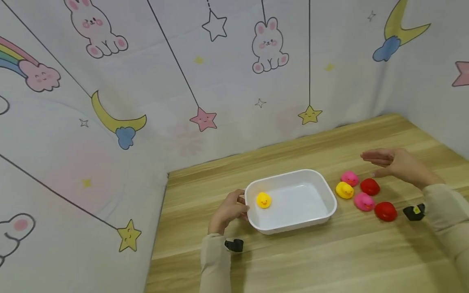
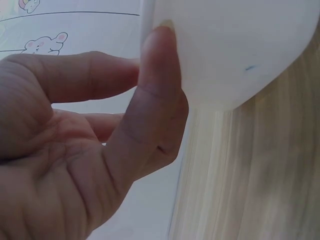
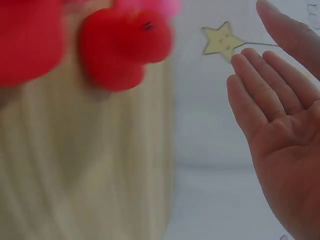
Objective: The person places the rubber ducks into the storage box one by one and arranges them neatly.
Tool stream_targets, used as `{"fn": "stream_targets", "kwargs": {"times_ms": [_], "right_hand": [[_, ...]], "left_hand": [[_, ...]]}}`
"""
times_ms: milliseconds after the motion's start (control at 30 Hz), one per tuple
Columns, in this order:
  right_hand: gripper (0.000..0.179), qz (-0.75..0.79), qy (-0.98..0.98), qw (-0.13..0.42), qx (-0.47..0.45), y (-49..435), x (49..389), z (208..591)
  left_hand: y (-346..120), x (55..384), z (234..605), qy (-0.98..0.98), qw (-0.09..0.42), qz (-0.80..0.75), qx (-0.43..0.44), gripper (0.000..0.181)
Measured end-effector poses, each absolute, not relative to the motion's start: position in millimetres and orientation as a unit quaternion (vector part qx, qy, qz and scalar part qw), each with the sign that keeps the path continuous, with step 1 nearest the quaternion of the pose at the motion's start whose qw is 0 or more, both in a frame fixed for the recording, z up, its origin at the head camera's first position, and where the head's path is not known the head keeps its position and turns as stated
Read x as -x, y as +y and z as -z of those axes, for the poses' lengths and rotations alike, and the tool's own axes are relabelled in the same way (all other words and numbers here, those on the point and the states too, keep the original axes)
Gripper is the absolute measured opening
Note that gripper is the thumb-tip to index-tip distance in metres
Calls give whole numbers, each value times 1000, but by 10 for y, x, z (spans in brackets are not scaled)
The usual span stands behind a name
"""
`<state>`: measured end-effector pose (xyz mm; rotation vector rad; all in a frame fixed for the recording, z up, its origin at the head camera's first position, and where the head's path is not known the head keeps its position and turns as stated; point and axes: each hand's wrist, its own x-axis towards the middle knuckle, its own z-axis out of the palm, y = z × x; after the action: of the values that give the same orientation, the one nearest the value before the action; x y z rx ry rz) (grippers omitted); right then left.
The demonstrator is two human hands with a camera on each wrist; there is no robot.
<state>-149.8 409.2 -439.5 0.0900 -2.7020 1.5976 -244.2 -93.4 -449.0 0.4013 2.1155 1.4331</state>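
My left hand point(image 1: 231, 209) pinches the left rim of a white plastic basin point(image 1: 293, 224), thumb and fingertip at its edge in the left wrist view. Inside the basin, toward its left end, sits one yellow rubber duck point(image 1: 263, 200). My right hand point(image 1: 401, 165) hovers with straight fingers and thumb spread apart, holding nothing. Below and left of it is a red rubber duck point(image 1: 370, 186), with a second red duck point(image 1: 386, 211) nearer the front. Beside them are a yellow duck point(image 1: 345, 190), a pink duck point(image 1: 349, 178) and another pink duck point(image 1: 364, 201).
A wood-grain table point(image 1: 278, 260) carries everything. Behind and to the left stands a white cloth backdrop point(image 1: 234, 89) printed with rabbits, stars and moons. Black wrist devices show at the left cuff point(image 1: 234, 245) and the right cuff point(image 1: 415, 212).
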Motion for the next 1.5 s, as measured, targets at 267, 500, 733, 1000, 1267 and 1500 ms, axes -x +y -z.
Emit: {"fn": "stream_targets", "kwargs": {"times_ms": [267, 500, 733, 1000, 1267, 1500], "right_hand": [[71, -444, -895, -40, -11, 4170, 1517, 4638], [74, -420, -906, -21, -45, 4074, 1502, 4811], [69, -264, -961, 26, -81, 4004, 1505, 4896], [65, -255, -964, 16, -73, 4007, 1526, 4807], [67, -371, -927, -2, -47, 4016, 1560, 4616], [64, -425, -904, 30, -43, 3922, 1608, 4381]], "left_hand": [[-1011, 2442, 4443, 785, 270, -538, -143, 57], [-1019, 2482, 4402, 786, 273, -535, -145, 57], [-1010, 2497, 4391, 785, 276, -533, -156, 57], [-1008, 2501, 4423, 783, 279, -533, -158, 58], [-1017, 2474, 4435, 778, 279, -540, -158, 57], [-1010, 2464, 4446, 780, 275, -538, -162, 58]]}}
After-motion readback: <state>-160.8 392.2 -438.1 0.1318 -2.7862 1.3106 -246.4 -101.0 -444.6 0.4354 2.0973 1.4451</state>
